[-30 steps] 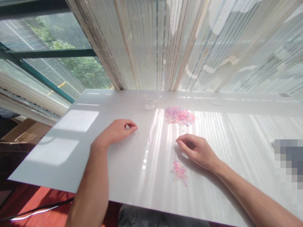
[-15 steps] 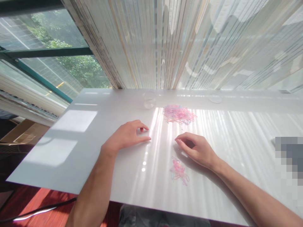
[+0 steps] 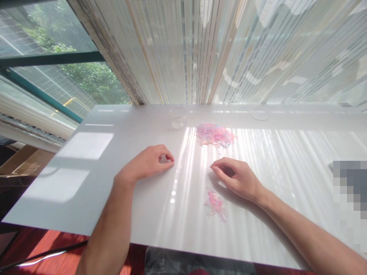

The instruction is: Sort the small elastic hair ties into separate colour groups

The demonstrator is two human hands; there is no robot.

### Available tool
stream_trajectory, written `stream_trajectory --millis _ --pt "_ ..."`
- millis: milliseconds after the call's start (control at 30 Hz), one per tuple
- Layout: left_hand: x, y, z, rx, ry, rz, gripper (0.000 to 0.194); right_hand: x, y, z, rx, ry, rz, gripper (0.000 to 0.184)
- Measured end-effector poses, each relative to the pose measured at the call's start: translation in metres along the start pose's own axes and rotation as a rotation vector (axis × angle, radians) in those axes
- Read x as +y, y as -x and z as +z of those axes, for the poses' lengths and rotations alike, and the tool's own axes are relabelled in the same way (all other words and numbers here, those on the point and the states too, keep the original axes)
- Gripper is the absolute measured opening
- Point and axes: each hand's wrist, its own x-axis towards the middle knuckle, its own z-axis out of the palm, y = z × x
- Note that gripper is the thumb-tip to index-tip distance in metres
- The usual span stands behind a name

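My left hand is over the white table left of centre, thumb and index fingertip together. I see nothing between them. Across a gap, my right hand rests its side near the tabletop with thumb and fingers pinched. Whatever the pinch may hold is too small to make out. Just below it lies a small heap of thin pink loops, some of them bluish. Beyond the right hand spreads a larger pile of similar loops. They look like small elastic bands or clips; I cannot tell which.
A clear round container stands behind the left hand, near the back edge of the white table. A clear round lid lies at the back right. Striped curtains hang behind. A blurred-out object is at the right edge.
My left thumb and index finger have closed from apart to a pinch, and that hand has moved slightly left. The right hand keeps its pinch. The view has shifted a little.
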Motion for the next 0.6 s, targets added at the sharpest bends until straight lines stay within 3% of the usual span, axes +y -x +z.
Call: stream_trajectory --millis 100,200,300,600 --pt "-0.007 0.003 -0.008 0.033 -0.001 -0.025 0.02 0.0 0.0 0.0 0.002 -0.001 -0.006 0.021" --pt "-0.017 0.005 -0.019 0.075 -0.042 -0.142 0.025 -0.001 0.0 0.0 -0.001 -0.003 -0.014 0.021" --pt "-0.023 0.005 -0.026 0.027 -0.05 -0.223 0.029 -0.001 0.0 -0.001 -0.007 -0.005 -0.015 0.02" --pt "-0.016 0.004 -0.026 -0.102 -0.027 -0.279 0.029 -0.001 -0.001 0.0 -0.004 -0.005 -0.016 0.02"
